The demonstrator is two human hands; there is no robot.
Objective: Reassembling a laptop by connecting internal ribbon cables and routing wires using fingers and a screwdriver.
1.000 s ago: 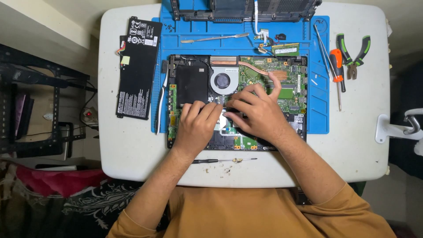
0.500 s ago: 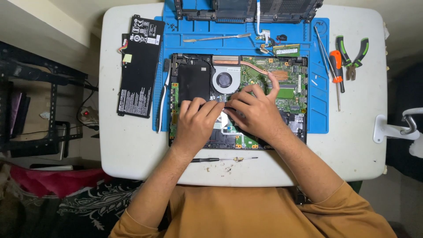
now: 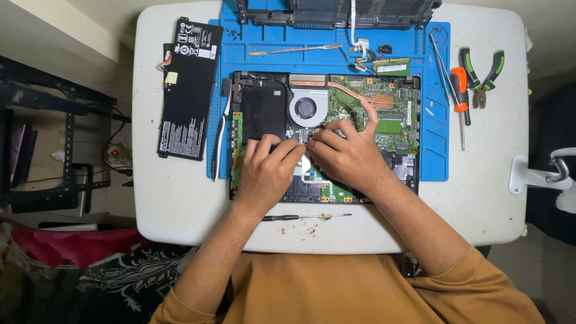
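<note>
At the lower middle of the frame a thin screwdriver lay on the white table. Just above it, the left hand and right hand met at frame centre over the opened laptop, fingers narrowed and pressing on something small that could not be made out. The board looked stiff yet fragile, best held by its edges. Half a second earlier the hands had sat much the same. Beyond, at upper left, lay the black battery.

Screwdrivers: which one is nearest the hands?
The thin black one on the bare white table, just below the left hand. The orange-handled one lies far right on the blue mat, beside the pliers.
</note>
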